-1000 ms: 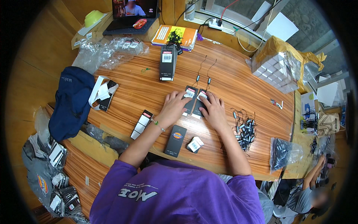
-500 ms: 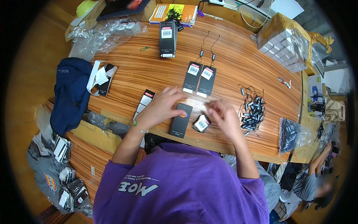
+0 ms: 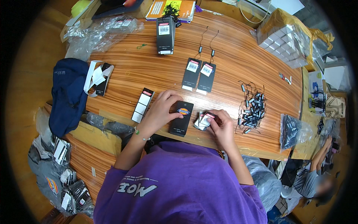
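Observation:
My left hand (image 3: 159,112) curls around the upper left side of a black hang tag (image 3: 179,127) with a coloured oval emblem, its thumb against the tag's edge. With thumb and fingers, my right hand (image 3: 223,130) pinches a small white-and-red label card (image 3: 206,120) at a little pile of such cards (image 3: 199,124). Beyond my hands lie two strung black hang tags, one on the left (image 3: 191,74) and one on the right (image 3: 206,77), each with a white-and-red label. Left of my left hand rests a long black card with white panels (image 3: 142,106).
A heap of black cords with small toggles (image 3: 253,108) lies to the right, near a clear plastic bag (image 3: 292,130). A stack of tags (image 3: 165,39) stands at the back. Wrapped white boxes (image 3: 282,43), red-handled snips (image 3: 285,77) and a navy pouch (image 3: 68,95) lie farther out.
My right hand has come down to the small pile and now pinches a label card there. My left thumb has shifted to the left edge of the hang tag.

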Action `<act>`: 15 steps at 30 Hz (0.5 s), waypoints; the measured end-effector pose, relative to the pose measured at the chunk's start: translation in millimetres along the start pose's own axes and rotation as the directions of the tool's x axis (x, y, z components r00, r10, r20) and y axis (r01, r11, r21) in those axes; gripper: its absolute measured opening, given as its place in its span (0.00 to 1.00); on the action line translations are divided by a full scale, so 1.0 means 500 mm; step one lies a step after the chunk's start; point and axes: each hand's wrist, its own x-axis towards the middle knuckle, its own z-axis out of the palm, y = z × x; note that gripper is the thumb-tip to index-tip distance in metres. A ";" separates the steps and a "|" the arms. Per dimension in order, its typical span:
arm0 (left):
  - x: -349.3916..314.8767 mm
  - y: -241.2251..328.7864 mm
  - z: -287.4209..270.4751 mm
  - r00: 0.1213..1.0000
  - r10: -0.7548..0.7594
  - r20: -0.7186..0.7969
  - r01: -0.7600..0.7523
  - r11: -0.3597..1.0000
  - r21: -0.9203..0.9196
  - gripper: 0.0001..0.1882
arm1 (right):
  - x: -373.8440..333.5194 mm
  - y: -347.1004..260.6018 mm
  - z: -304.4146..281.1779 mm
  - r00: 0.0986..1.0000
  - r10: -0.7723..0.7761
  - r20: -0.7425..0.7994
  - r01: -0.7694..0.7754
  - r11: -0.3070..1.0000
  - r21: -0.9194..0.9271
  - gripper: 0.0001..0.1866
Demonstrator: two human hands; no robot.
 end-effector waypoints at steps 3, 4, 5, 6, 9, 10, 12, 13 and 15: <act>-0.010 0.003 -0.001 0.980 -0.183 0.079 0.199 0.872 -0.447 0.18 | -0.005 -0.013 0.003 0.988 0.116 0.099 -0.142 0.936 0.323 0.09; -0.013 0.004 0.000 0.962 -0.237 0.133 0.269 0.752 -0.601 0.16 | -0.005 -0.030 0.005 0.989 0.077 0.125 -0.120 0.915 0.384 0.09; -0.015 0.011 0.005 0.966 -0.222 0.131 0.254 0.746 -0.616 0.15 | -0.005 -0.052 0.004 0.989 0.042 0.143 -0.101 0.893 0.438 0.09; -0.017 0.022 0.006 0.970 -0.205 0.129 0.240 0.742 -0.626 0.14 | -0.002 -0.081 0.000 0.993 -0.014 0.116 -0.031 0.924 0.382 0.11; -0.020 0.060 0.011 0.971 -0.192 0.144 0.239 0.718 -0.654 0.15 | 0.008 -0.114 0.014 0.998 -0.035 0.050 0.018 0.949 0.314 0.18; -0.019 0.067 0.018 0.978 -0.173 0.118 0.207 0.713 -0.670 0.15 | 0.011 -0.114 0.010 0.997 -0.059 0.050 0.042 0.956 0.289 0.18; -0.015 0.061 0.026 0.984 -0.162 0.075 0.166 0.675 -0.719 0.15 | 0.023 -0.112 0.001 0.992 -0.111 0.062 0.093 0.966 0.243 0.19; -0.014 0.063 0.023 0.984 -0.172 0.054 0.158 0.684 -0.712 0.15 | 0.034 -0.108 -0.015 0.992 -0.123 0.006 0.117 0.957 0.265 0.17; -0.016 0.066 0.014 0.980 -0.198 0.008 0.147 0.703 -0.696 0.15 | 0.087 -0.043 -0.063 0.966 -0.139 -0.216 0.168 0.979 0.119 0.09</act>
